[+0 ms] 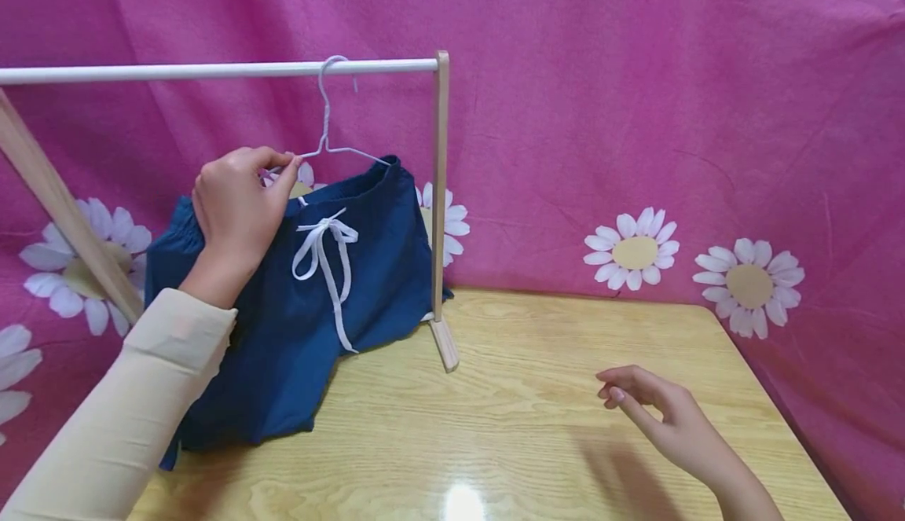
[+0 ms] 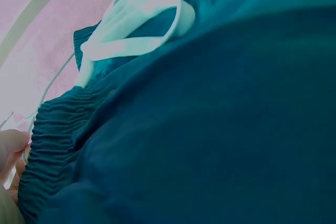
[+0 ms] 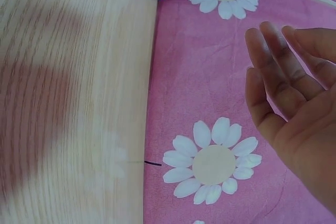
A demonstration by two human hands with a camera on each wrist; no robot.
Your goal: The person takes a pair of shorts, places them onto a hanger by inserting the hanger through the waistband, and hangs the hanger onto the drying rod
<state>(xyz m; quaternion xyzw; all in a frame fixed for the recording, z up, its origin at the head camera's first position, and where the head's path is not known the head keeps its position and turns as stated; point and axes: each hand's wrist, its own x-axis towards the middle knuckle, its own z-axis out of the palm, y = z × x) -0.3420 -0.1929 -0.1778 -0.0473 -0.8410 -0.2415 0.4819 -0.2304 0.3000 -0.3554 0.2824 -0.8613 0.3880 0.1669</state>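
Note:
Navy blue shorts (image 1: 385, 254) with a white drawstring bow (image 1: 325, 230) hang tilted on a thin white wire hanger (image 1: 326, 116). The hanger's hook goes over the white rod of a small rack. My left hand (image 1: 239, 203) pinches the hanger's left arm between thumb and fingers, just above the gathered waistband (image 2: 55, 135); its lower part hides some of the shorts. Over the table's right side my right hand (image 1: 668, 411) hovers with loosely bent fingers. In the right wrist view its fingers (image 3: 281, 66) hold nothing.
The rack has a white rod (image 1: 212, 72) and wooden legs, the right post (image 1: 440, 191) ending in a foot on the wood-grain table (image 1: 523, 411). Behind hangs a magenta cloth (image 1: 601, 97) with white daisies. The table's right edge lies beyond my right hand.

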